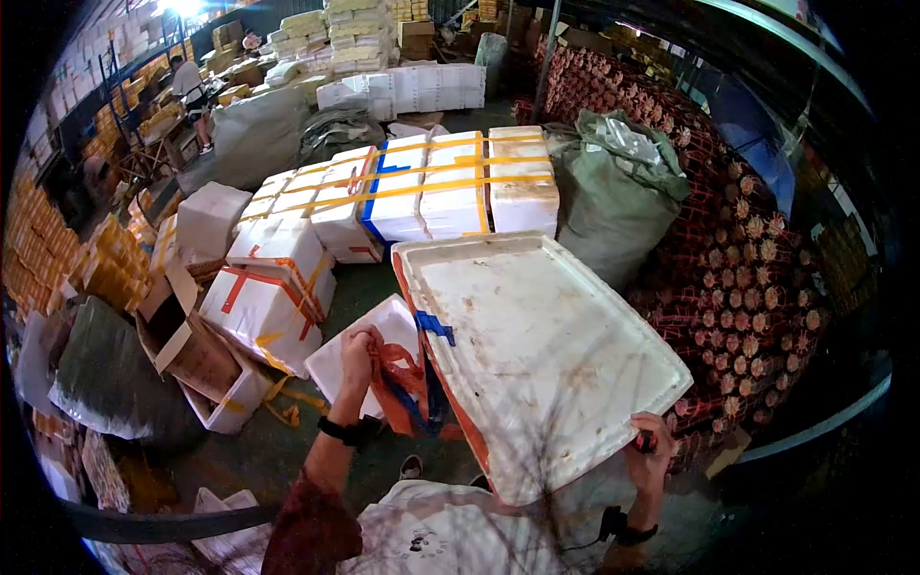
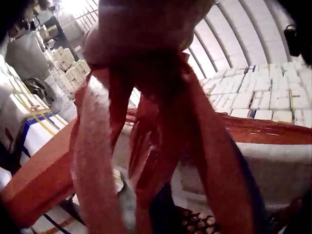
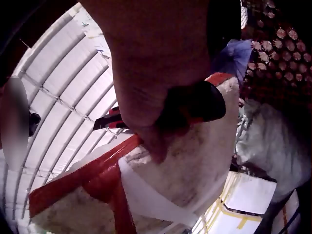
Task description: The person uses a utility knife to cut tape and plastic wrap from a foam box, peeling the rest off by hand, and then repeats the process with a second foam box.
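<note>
A large dirty white foam box sits tilted in front of the person, its recessed face up and red tape along its side. At its left edge the left hand grips a bunch of loose red packing tape, with blue strips among it. In the left wrist view, long red tape strips hang down from that hand. The right hand is at the box's near right corner, holding a black and red utility knife. Its fingertips touch the box's side in the right wrist view.
Taped white foam boxes stand in a row beyond. A green sack and a tall stack of red-netted bundles are at the right. An open cardboard carton is at the left. A person stands far back.
</note>
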Demonstrator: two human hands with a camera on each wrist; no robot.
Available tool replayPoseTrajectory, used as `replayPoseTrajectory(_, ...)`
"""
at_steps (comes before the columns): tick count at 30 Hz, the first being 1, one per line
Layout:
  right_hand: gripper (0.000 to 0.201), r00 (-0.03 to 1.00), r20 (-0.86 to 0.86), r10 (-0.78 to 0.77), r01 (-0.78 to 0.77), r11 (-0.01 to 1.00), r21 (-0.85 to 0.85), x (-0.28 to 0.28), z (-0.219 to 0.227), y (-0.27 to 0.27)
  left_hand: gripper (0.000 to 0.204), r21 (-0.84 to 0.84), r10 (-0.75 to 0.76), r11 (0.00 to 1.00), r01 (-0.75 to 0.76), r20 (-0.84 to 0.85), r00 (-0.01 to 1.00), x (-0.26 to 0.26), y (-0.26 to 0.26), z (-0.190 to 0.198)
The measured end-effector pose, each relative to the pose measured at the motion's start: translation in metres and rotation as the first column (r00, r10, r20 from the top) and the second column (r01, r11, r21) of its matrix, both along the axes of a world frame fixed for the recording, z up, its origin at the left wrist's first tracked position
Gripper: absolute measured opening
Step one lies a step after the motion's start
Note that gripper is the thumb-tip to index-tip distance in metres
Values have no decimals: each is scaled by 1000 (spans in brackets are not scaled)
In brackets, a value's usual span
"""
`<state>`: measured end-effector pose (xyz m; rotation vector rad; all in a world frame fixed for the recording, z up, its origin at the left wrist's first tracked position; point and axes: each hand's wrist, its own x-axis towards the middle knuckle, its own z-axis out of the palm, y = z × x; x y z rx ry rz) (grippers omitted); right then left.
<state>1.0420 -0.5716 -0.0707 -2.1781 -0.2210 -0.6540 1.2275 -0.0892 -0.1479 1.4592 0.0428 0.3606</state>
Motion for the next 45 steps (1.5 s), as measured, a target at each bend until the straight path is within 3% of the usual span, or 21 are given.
replayPoseTrajectory(1, 42, 1000, -10, -13, 13, 1000, 15, 1, 4, 6, 25, -52, -59, 997, 58, -14, 998, 2, 1, -6)
replayPoseTrajectory(2, 44, 1000, -20, -24, 25, 999, 28, 2, 8, 9, 48, 84, -47, 995, 44, 32, 998, 6, 2, -11)
replayPoseTrajectory(5, 47, 999, -17, 34, -35, 999, -18, 8, 10, 3, 66, -50, -257, 966, 255, -330, 908, 11, 15, -16)
replayPoseTrajectory(8, 45, 995, -7, 97, -97, 995, -31, 12, 7, -1, 77, 404, 18, 901, 159, -401, 916, 24, -3, -16)
replayPoseTrajectory(11, 41, 995, -11, 99, -100, 993, -69, 12, 3, -5, 60, 408, 40, 900, 153, -427, 904, 34, -17, -1)
replayPoseTrajectory(12, 40, 995, -2, 102, -102, 992, -80, 12, 3, -3, 58, 475, 89, 875, 90, -342, 935, 55, -6, -51)
replayPoseTrajectory(15, 40, 992, 13, 122, -120, 987, -109, 11, 7, 6, 52, 590, 57, 777, 219, -412, 909, 70, -1, -64)
replayPoseTrajectory(18, 42, 989, -3, 148, -148, 981, -126, 8, 9, 10, 46, 521, 14, 825, 220, -407, 913, 70, 2, -66)
replayPoseTrajectory(22, 41, 993, 8, 118, -116, 985, -132, 5, 7, 10, 35, 81, -106, 986, 148, -380, 919, 72, 3, -85)
replayPoseTrajectory(24, 38, 998, -8, 66, -66, 992, -109, 9, -5, 4, 31, -284, -228, 949, 137, -318, 920, 59, -4, -64)
replayPoseTrajectory(27, 36, 985, -162, -52, 46, 998, -40, 7, -46, -23, 28, -327, -185, 937, 120, -175, 967, 32, -29, -9)
replayPoseTrajectory(30, 37, 939, -335, -75, 116, 988, 105, 8, -75, -49, 28, 1, -87, 996, 87, 55, 995, 31, -41, 10)
replayPoseTrajectory(33, 32, 903, -422, -82, 291, 839, 459, 15, -36, -30, 28, 362, -10, 932, -7, 45, 999, 9, -62, 55)
replayPoseTrajectory(35, 31, 924, -358, -135, 305, 825, 477, 41, -40, -26, 22, 417, -70, 908, 30, 82, 994, 1, -83, 66)
replayPoseTrajectory(37, 34, 961, -260, -96, 225, 817, 531, 71, -20, 3, 20, 558, -177, 828, 49, 177, 968, -6, -99, 70)
replayPoseTrajectory(38, 35, 966, -257, 18, 132, 822, 554, 85, 11, 30, 18, 704, -209, 709, -31, 252, 945, -3, -102, 58)
replayPoseTrajectory(40, 36, 926, -273, 261, -46, 796, 604, 112, 65, 79, 18, 771, -325, 635, -42, 316, 892, -9, -110, 65)
replayPoseTrajectory(41, 34, 963, -182, 198, -39, 773, 633, 136, 56, 94, 18, 789, -378, 611, -60, 358, 854, -12, -113, 59)
replayPoseTrajectory(42, 33, 963, -192, 190, 21, 654, 756, 139, 89, 127, 20, 828, -425, 556, -79, 364, 829, -17, -115, 54)
replayPoseTrajectory(43, 36, 956, -243, 165, 69, 678, 732, 157, 87, 135, 20, 840, -467, 538, -69, 365, 805, -25, -120, 53)
replayPoseTrajectory(45, 39, 999, 20, -42, 16, 724, 690, 183, 67, 157, 21, 861, -534, 504, -63, 368, 761, -44, -128, 53)
